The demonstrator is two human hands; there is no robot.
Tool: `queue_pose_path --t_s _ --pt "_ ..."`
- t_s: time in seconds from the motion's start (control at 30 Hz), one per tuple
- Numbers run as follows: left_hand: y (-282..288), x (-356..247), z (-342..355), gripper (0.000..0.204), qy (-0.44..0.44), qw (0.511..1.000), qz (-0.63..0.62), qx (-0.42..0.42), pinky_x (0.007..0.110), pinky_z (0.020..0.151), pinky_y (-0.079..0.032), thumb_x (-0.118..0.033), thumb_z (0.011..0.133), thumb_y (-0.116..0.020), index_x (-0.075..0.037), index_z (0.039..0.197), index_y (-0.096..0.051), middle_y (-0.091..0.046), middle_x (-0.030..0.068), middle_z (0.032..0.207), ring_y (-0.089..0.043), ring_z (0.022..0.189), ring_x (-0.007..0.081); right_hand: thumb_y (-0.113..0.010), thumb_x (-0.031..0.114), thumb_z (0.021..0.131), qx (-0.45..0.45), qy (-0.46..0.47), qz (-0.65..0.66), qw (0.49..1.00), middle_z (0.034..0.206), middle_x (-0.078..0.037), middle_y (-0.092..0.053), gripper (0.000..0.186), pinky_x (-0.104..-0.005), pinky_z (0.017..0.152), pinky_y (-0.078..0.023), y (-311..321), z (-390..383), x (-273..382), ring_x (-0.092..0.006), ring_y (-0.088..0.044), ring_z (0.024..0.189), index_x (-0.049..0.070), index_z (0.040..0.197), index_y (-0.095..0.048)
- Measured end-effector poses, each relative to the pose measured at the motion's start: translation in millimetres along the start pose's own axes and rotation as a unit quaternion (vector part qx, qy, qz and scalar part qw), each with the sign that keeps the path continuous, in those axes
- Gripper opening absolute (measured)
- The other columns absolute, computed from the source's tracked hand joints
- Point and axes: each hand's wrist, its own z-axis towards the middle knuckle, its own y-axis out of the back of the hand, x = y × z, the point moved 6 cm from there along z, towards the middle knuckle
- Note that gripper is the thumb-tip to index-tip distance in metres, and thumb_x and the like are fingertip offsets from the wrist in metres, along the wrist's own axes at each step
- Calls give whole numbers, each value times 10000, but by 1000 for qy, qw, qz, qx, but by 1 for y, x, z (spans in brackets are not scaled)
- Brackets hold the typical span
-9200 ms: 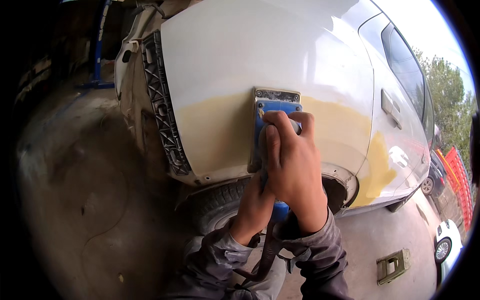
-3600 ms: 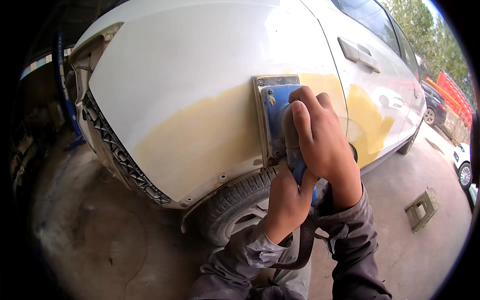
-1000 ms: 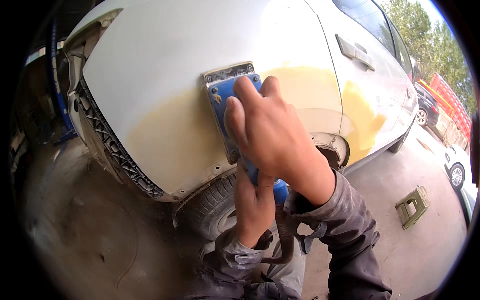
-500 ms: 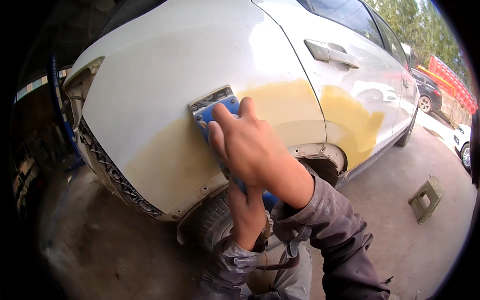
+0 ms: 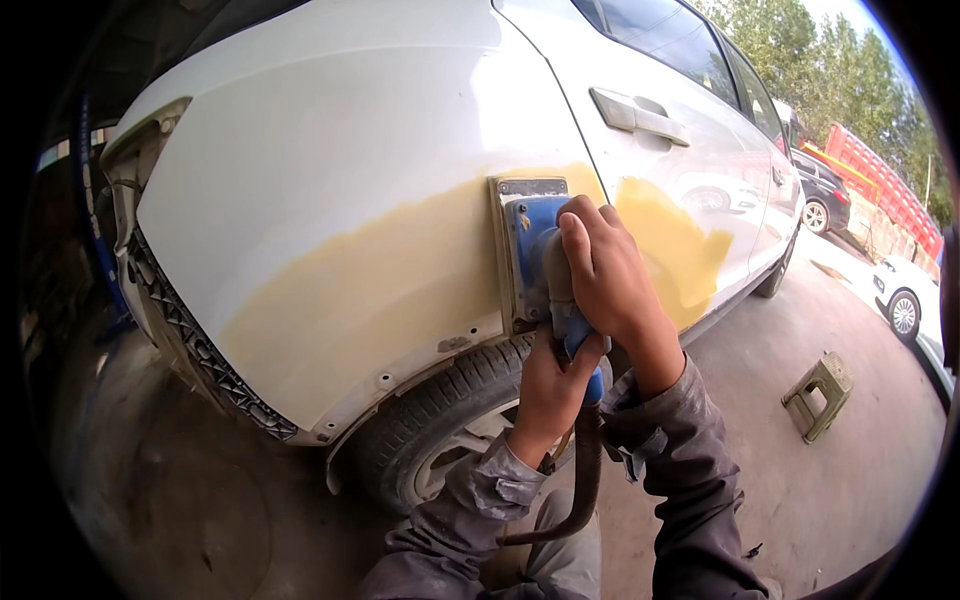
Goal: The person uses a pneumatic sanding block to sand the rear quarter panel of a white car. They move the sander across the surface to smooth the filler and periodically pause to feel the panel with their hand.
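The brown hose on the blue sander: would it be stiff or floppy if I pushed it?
The brown hose would probably bend, since it curves below the blue sander. It likely isn't limp like string, because it looks thick and makes a wide, smooth curve.

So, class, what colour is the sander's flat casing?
The sander's flat casing is blue; the head view shows it best.

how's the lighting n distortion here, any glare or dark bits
In the head view, the floor at lower left is dim, the sky at upper right bright; also in the head view, the white panel shows pale glare near the door; fisheye bending and black corners too, with the blue sander fairly sharp.
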Motion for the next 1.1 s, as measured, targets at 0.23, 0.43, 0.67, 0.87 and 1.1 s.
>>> queue_pose_path --t_s 0.23,0.43,0.67,0.87,1.1 --pt "23 -29 -24 408 -36 994 -6 -103 261 700 -508 -309 959 -685 38 1137 -569 -673 76 954 -652 805 109 -452 282 1038 38 109 38 993 852 -291 -544 263 -536 757 -473 -28 -2 44 -479 -517 839 24 1051 -503" --pt "30 -54 -13 569 12 994 -22 -102 297 811 -473 -423 936 -679 78 1186 -576 -651 96 1080 -599 951 147 -426 268 1044 49 117 10 992 850 -247 -573 272 -521 769 -463 -33 17 66 -447 -517 867 14 1019 -518" --pt "32 -40 -37 471 -45 994 14 -102 319 656 -484 -380 924 -705 55 1072 -603 -691 101 885 -647 761 162 -370 263 1066 69 88 2 994 879 -213 -585 287 -478 830 -438 -33 -13 67 -412 -504 893 33 1064 -541" --pt "40 -46 -26 570 -35 993 21 -112 322 764 -470 -449 935 -673 73 1145 -582 -664 104 1002 -601 885 154 -403 248 1048 70 115 -2 991 865 -204 -574 248 -489 816 -446 -39 6 80 -409 -501 887 41 1066 -539" --pt "46 -30 -54 536 -92 984 52 -141 374 916 -456 -367 954 -655 68 1252 -555 -634 181 1202 -602 1090 230 -480 236 1008 89 58 5 994 874 -274 -510 217 -532 744 -496 -55 -27 76 -453 -531 871 37 1093 -502"
